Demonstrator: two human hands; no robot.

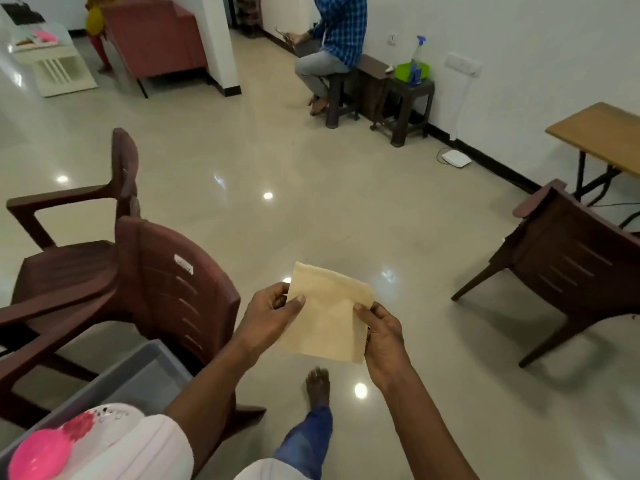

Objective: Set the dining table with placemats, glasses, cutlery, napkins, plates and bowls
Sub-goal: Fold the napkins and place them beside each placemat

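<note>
Beige napkin (329, 317) pinched between left hand (268, 318) and right hand (382, 339)

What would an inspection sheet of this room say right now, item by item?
Surface: glossy tiled floor under the hands; a wooden table partly in view at the right edge.
Job's things: beige napkin held in the air; grey tub at lower left, with a pink bowl and white dishes.
Clutter: spray bottle and green box on a stool by the wall.
Hands: left hand and right hand each pinch a side of the napkin.
Cables: white box on the floor with a cord; dark cables under the table.
Surroundings: brown plastic chairs, a seated person by the wall.
</note>
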